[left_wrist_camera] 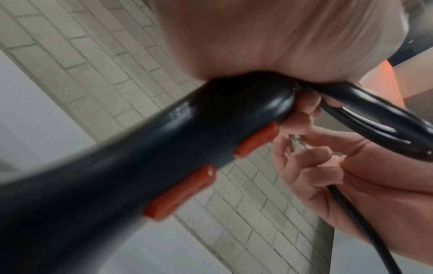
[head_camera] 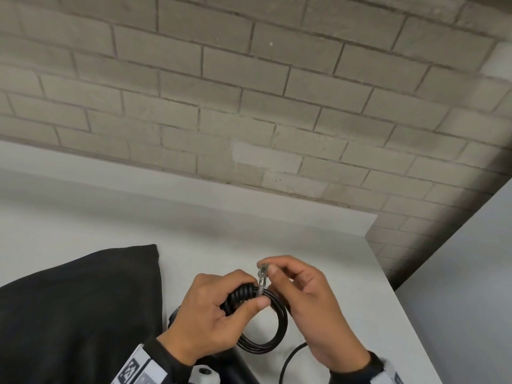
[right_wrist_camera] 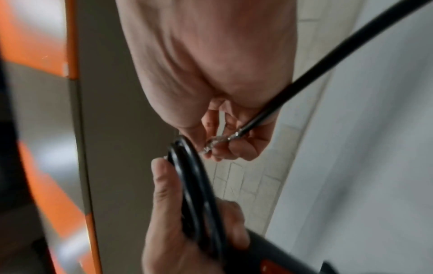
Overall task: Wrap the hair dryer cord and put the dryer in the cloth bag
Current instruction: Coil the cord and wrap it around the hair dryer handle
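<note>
My left hand (head_camera: pixel 249 291) grips a black coiled cord (head_camera: pixel 273 331) where its loops bunch together, above the white table (head_camera: pixel 318 245). Right beside it, my right hand (head_camera: pixel 266 268) pinches a clear shiny tie (head_camera: pixel 261 278) against the bundle. In the left wrist view the black hair dryer (left_wrist_camera: pixel 140 176) with its orange-red switches fills the frame below the left palm, and the tie (left_wrist_camera: pixel 298 145) sits in the right fingers. The right wrist view shows the coil (right_wrist_camera: pixel 194 185) in the left hand and the tie (right_wrist_camera: pixel 214 143). The black cloth bag (head_camera: pixel 83 300) lies on the left.
A brick wall (head_camera: pixel 249 92) rises behind the table. The table's right edge (head_camera: pixel 388 286) runs diagonally close to my right hand, with a grey surface beyond it. A loose length of cord (head_camera: pixel 291 358) curves over the table near my right wrist.
</note>
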{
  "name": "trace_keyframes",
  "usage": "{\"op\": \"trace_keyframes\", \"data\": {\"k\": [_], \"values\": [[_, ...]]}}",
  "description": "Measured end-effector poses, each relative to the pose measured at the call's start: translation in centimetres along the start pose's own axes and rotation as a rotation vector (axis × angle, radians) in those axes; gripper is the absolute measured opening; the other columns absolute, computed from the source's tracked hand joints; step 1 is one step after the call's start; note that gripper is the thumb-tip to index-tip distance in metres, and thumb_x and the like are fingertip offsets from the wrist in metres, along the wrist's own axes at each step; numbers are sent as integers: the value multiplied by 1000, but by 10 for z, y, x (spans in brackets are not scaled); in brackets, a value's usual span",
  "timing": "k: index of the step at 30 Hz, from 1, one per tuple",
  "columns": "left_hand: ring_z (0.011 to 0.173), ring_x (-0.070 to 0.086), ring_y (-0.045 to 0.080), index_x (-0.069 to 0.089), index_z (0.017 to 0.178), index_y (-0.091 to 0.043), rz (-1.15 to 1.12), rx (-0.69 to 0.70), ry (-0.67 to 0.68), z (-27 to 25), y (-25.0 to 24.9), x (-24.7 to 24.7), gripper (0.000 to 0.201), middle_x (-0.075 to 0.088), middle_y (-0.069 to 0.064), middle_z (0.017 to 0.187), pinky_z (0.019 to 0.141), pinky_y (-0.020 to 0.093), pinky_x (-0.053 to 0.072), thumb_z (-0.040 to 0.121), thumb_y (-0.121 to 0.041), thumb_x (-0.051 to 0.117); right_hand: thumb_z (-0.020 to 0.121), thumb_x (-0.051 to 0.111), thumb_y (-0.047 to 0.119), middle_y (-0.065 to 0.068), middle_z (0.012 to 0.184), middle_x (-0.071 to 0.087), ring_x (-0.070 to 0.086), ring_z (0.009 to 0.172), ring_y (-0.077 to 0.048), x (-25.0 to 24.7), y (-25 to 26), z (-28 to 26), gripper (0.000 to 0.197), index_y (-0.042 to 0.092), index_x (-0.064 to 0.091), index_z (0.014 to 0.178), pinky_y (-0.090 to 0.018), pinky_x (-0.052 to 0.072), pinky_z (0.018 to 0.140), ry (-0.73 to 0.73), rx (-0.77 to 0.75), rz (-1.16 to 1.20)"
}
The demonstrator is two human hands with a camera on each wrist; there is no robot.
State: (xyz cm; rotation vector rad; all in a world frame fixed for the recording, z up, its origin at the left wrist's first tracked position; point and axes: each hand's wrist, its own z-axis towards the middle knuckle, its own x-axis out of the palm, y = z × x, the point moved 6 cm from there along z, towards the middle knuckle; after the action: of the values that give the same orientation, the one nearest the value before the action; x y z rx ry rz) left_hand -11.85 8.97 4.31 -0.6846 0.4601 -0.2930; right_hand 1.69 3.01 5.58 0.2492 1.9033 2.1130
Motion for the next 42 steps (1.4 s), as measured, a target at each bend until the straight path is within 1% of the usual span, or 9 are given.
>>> {"op": "trace_keyframes", "data": {"k": [4,7,12,17,24,29,35,39,42], "values": [[46,43,-5,64,82,-17,20,51,-34,-2,-4,-2,24,48,-26,60,51,7,34,92,-39,63,83,68,18,-9,75,64,55,56,-18,4,-15,-8,14,9,73,92,-28,46,54,-29,103,179],[45,39,-3,59,84,-21,38,54,-68,-4,-4,-3,26,48,-15,56,47,10,33,96,-44,56,86,69,18,-9,72,64,56,56,-21,5,-17,-14,10,12,76,90,-29,45,54,-23,94,151],[43,39,-1,54,85,-25,78,42,-83,-4,-5,-1,27,47,-11,53,43,15,33,98,-48,50,79,65,60,-4,70,61,55,66,-18,7,-14,-27,49,19,74,105,-32,44,66,73,21,101],[44,39,-4,55,86,-25,94,41,-101,-2,-3,0,27,47,-19,56,44,11,33,98,-48,49,76,75,21,9,70,66,57,67,-4,4,-7,-32,16,27,75,90,-20,46,66,49,-5,-121],[42,43,-3,58,112,-27,129,7,-115,0,-1,0,31,46,-23,54,41,15,38,99,-52,44,84,74,17,13,81,71,65,81,-4,1,7,-34,19,36,73,86,-23,52,81,124,11,-306],[52,56,2,61,103,-29,107,-14,-149,0,-1,1,26,59,-19,68,46,25,47,99,-50,45,84,74,20,11,90,73,67,89,-6,2,5,-35,19,37,72,93,-22,50,83,96,0,-320],[54,58,4,63,100,-26,206,-36,-186,-2,-3,5,28,61,-16,70,45,28,47,98,-49,47,71,74,40,17,98,55,55,84,-3,-2,2,-48,37,40,57,104,-6,41,70,-404,-460,-737],[53,59,3,59,103,-30,234,-59,-220,-1,-3,6,26,63,-16,70,45,25,48,97,-51,46,83,71,21,0,81,64,57,68,-17,19,3,-54,22,23,60,102,-24,47,57,-507,-748,-991],[54,61,2,57,104,-33,229,-94,-251,-1,-2,6,27,64,-16,69,47,25,50,96,-55,44,87,64,16,1,88,71,57,71,-17,27,-1,-51,14,18,67,101,-24,49,61,-491,-765,-1025]]}}
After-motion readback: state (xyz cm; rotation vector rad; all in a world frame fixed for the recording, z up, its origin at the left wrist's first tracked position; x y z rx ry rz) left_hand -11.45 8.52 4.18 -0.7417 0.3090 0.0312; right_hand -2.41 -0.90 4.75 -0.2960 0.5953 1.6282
